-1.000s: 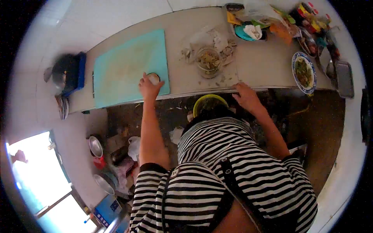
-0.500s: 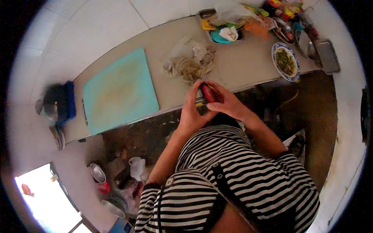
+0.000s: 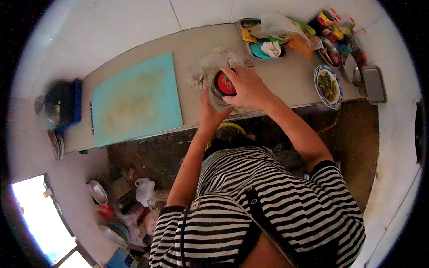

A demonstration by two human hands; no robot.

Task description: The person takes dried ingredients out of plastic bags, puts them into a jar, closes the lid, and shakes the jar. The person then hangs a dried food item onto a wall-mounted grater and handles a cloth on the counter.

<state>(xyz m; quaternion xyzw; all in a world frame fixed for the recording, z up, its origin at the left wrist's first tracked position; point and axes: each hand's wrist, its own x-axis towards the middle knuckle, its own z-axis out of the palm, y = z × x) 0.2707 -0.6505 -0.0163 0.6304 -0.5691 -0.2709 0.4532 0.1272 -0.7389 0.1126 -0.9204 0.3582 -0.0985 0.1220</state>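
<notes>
A red lid with a black rim (image 3: 225, 83) lies over the mouth of a clear jar (image 3: 217, 101) on the counter. My right hand (image 3: 250, 89) grips the lid from the right, its fingers across the far edge and the thumb at the near edge. Low at the jar's left and near side is my left hand (image 3: 211, 112), thumb and fingers spread apart around it. Behind the jar sits a crumpled clear plastic bag (image 3: 208, 62). The lid and my right hand hide most of the jar.
A turquoise cutting board (image 3: 136, 100) lies on the left of the counter. To the right are a patterned plate of food (image 3: 328, 86), a metal tray (image 3: 374, 85) and a tray with a turquoise dish (image 3: 263, 50). Bottles (image 3: 330, 20) stand in the far corner.
The lid, held between both hands near the counter's front edge, has moved forward onto the jar in my right hand. My left hand has let go of it and spread beside the jar.
</notes>
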